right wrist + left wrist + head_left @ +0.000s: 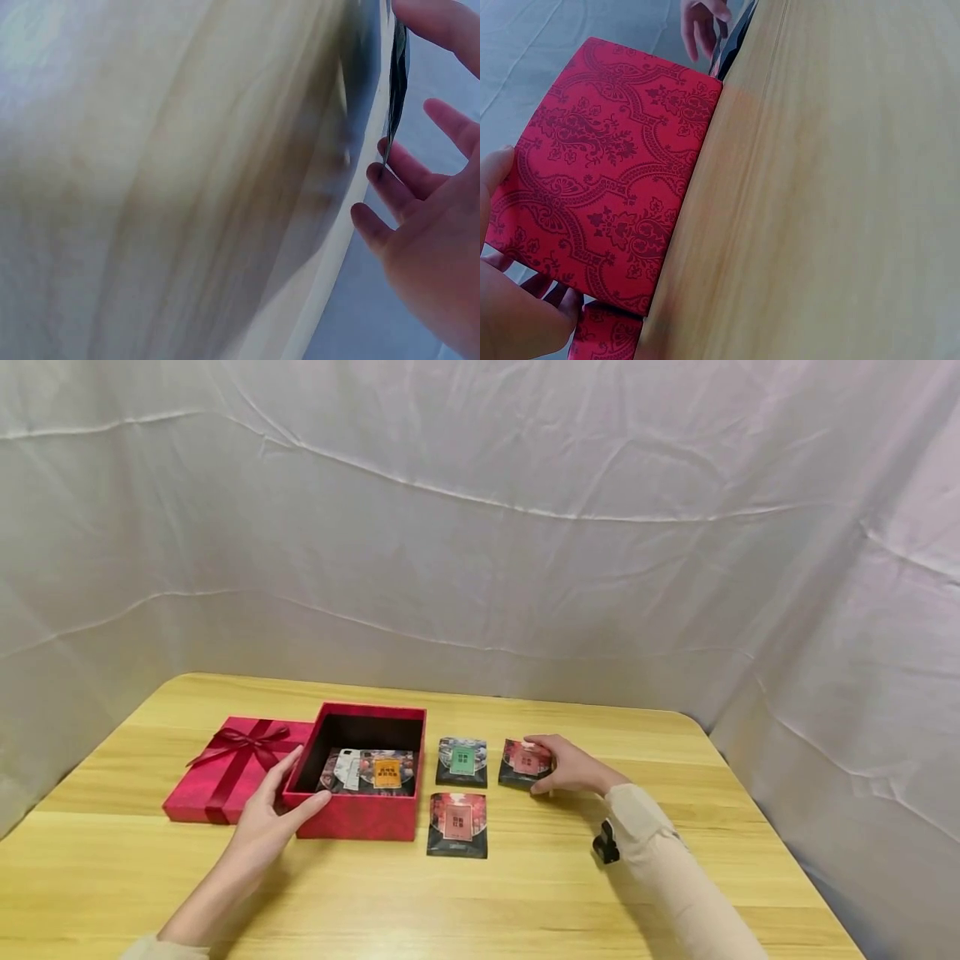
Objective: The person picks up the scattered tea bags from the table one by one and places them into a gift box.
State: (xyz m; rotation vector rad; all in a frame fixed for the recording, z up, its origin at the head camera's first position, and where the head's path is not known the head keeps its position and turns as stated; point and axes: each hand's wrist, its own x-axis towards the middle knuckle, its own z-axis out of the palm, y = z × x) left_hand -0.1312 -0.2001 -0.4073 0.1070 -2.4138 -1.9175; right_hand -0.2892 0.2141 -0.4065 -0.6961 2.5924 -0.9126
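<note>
In the head view, my left hand rests on the near left corner of an open red box, thumb at the front rim and extended fingers along the left wall. Several flat tea sachets lie inside; one has an orange label. My right hand holds a dark tea sachet with a red label by its edges, between thumb and fingers. That sachet appears edge-on in the right wrist view. Left of it lie a green-labelled sachet and, nearer, another red-labelled one.
A red lid with a dark red ribbon bow lies left of the box, against its wall. A small black object shows beside the right forearm. The wooden table ends at a pale hanging cloth.
</note>
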